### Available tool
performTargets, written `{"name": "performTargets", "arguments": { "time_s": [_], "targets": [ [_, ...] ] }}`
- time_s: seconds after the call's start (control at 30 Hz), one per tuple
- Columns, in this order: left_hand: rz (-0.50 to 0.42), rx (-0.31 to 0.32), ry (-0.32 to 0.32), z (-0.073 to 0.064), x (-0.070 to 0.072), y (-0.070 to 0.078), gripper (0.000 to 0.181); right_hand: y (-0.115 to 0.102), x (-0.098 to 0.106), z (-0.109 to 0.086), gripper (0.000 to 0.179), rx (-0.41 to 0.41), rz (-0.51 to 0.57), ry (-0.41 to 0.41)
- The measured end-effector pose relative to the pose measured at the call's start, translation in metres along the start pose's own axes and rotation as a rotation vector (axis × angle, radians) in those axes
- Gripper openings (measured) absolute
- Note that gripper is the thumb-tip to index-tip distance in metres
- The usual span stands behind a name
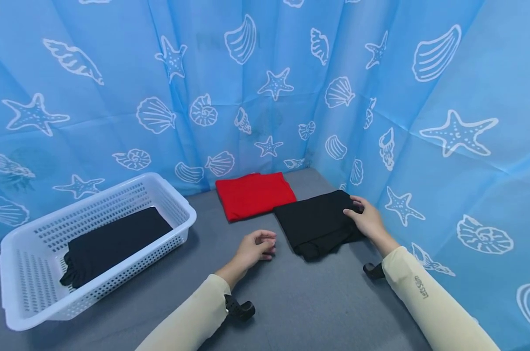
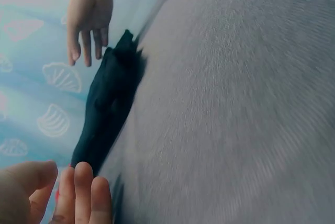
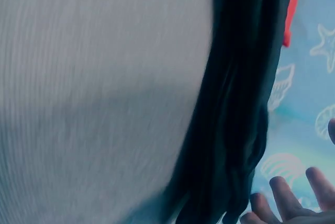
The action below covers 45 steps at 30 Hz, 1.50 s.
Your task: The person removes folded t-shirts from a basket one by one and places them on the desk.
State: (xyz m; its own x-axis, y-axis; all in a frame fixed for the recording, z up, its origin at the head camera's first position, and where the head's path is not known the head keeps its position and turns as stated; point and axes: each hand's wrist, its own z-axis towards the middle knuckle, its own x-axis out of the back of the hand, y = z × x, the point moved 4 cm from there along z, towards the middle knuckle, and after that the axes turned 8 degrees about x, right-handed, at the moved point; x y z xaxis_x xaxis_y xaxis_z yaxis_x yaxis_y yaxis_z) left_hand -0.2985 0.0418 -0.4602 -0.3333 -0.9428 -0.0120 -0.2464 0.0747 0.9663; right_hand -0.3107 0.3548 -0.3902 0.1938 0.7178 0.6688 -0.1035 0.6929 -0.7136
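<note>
A folded black garment (image 1: 315,219) lies on the grey surface, one corner by a folded red garment (image 1: 253,194). At the black garment's right edge is my right hand (image 1: 366,218), fingers spread and loosely bent. In the right wrist view its fingers (image 3: 285,198) show beside the cloth, with nothing pinched between them; whether they touch it I cannot tell. My left hand (image 1: 255,249) hovers left of the black garment, fingers relaxed and holding nothing. The left wrist view shows its fingertips (image 2: 82,182) near the end of the dark cloth (image 2: 110,98).
To the left stands a white plastic basket (image 1: 128,273) with perforated sides, and another folded black garment (image 1: 115,243) lies inside it. Blue curtains (image 1: 273,48) with white shells and starfish enclose the grey surface (image 1: 300,302) at the back and right.
</note>
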Motion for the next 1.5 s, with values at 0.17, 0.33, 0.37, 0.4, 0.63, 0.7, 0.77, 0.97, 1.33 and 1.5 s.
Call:
{"name": "performTargets", "arguments": {
  "time_s": [0.17,0.33,0.37,0.4,0.63,0.7,0.77,0.97,1.33,1.5],
  "targets": [
    [0.017,-0.031,0.058,-0.012,0.021,-0.002,0.025,-0.015,-0.011,-0.004,0.056,0.040,0.086,0.008],
    [0.002,-0.046,0.087,-0.027,0.038,-0.007,0.028,-0.033,-0.024,-0.008,0.051,0.097,0.150,0.005],
    [-0.002,-0.043,0.095,-0.030,0.041,-0.007,0.027,-0.037,-0.026,-0.009,0.050,0.109,0.164,0.001],
    [-0.006,-0.043,0.105,-0.033,0.045,-0.007,0.028,-0.040,-0.029,-0.010,0.050,0.120,0.180,-0.005],
    [-0.090,-0.063,0.178,-0.054,0.067,0.002,0.027,-0.059,-0.051,-0.016,0.047,0.149,0.270,-0.024],
    [-0.094,-0.058,0.204,-0.059,0.073,0.004,0.027,-0.063,-0.058,-0.017,0.047,0.142,0.306,-0.037],
    [-0.102,-0.045,0.227,-0.064,0.080,0.005,0.027,-0.067,-0.066,-0.018,0.045,0.135,0.340,-0.052],
    [-0.210,-0.007,0.245,-0.081,0.103,0.009,0.026,-0.087,-0.091,-0.018,0.040,0.142,0.466,-0.065],
    [-0.253,-0.080,0.245,-0.115,0.132,0.031,0.038,-0.133,-0.118,-0.018,0.037,0.164,0.651,-0.137],
    [-0.244,-0.121,0.210,-0.131,0.143,0.041,0.043,-0.162,-0.121,-0.021,0.036,0.200,0.640,-0.178]
  ]
}}
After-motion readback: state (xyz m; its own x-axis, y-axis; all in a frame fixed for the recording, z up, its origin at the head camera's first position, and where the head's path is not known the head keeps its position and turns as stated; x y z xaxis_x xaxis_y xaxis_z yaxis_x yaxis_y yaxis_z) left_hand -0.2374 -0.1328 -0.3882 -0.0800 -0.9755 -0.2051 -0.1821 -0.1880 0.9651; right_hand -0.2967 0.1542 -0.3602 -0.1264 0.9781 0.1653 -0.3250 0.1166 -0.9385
